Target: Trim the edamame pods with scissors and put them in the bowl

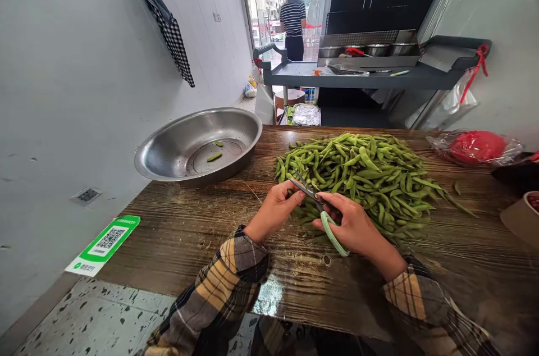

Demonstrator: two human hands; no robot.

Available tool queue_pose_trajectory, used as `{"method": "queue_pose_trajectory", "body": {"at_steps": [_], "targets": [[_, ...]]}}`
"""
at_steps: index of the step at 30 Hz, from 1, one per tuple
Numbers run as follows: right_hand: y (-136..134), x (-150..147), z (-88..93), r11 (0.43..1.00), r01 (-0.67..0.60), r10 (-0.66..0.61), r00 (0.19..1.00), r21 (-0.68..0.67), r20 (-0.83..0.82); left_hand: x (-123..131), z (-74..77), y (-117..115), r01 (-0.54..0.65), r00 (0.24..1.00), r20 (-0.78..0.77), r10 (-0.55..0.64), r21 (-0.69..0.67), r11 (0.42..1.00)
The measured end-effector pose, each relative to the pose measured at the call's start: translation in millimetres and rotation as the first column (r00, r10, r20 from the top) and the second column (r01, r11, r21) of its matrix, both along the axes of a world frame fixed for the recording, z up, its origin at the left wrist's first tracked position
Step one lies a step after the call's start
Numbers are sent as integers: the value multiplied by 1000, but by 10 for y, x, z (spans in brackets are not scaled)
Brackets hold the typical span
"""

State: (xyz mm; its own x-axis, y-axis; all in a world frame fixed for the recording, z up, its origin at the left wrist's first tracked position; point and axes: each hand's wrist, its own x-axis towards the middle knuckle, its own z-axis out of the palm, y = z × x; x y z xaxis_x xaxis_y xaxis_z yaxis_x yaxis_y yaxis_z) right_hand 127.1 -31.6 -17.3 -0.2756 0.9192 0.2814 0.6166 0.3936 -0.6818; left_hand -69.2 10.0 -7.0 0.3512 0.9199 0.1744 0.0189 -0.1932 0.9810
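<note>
My right hand grips a pair of scissors with pale green handles, its fingers in the loops. The dark blades point up and left, reaching the fingertips of my left hand. Those fingertips are pinched on what looks like a green edamame pod, mostly hidden by the fingers and blades. Just beyond both hands a large heap of edamame pods is spread on the wooden table. To the left stands a wide steel basin with a few small pods on its bottom.
A red item in clear plastic lies at the table's right, near a paper tub. A green QR-code card is at the left edge. Behind are a grey cart with metal containers and a person in the doorway.
</note>
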Motion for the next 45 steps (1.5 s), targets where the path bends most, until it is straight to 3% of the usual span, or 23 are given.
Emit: {"method": "queue_pose_trajectory", "body": {"at_steps": [6,11,14,16,18,20,23,26,30,34,37,45], "targets": [[25,12,-54,1000,-3,3,999,-5,-46,3,28,-10,-41,999,-14,41,-76,996],[36,9,-45,996,2,-12,994,-92,-107,8,46,4,-40,999,-23,38,-118,992],[63,33,-52,986,58,-85,982,-158,-171,3,4,45,-58,998,-22,55,-133,989],[87,56,-61,975,95,-142,961,-200,-239,6,-47,71,-124,985,-127,118,-40,991],[107,75,-71,968,100,-171,932,-229,-318,20,-109,80,-174,938,-279,208,140,975],[120,84,-85,966,100,-185,911,-237,-370,42,-165,72,-164,883,-386,268,282,945],[132,88,-119,967,122,-200,907,-224,-371,65,-201,57,-150,850,-436,295,337,929],[139,94,-143,969,141,-204,922,-203,-330,41,-144,74,-197,880,-368,300,292,936],[116,94,-102,972,143,-191,944,-188,-268,-37,0,89,-269,959,-82,271,33,963],[69,59,-25,981,108,-143,963,-159,-229,-51,64,39,-214,969,95,230,-152,965],[50,33,2,983,95,-130,964,-155,-234,-14,62,2,-198,973,87,212,-153,968],[46,32,30,983,101,-132,971,-155,-201,35,63,-24,-157,987,-29,157,-2,988]]}}
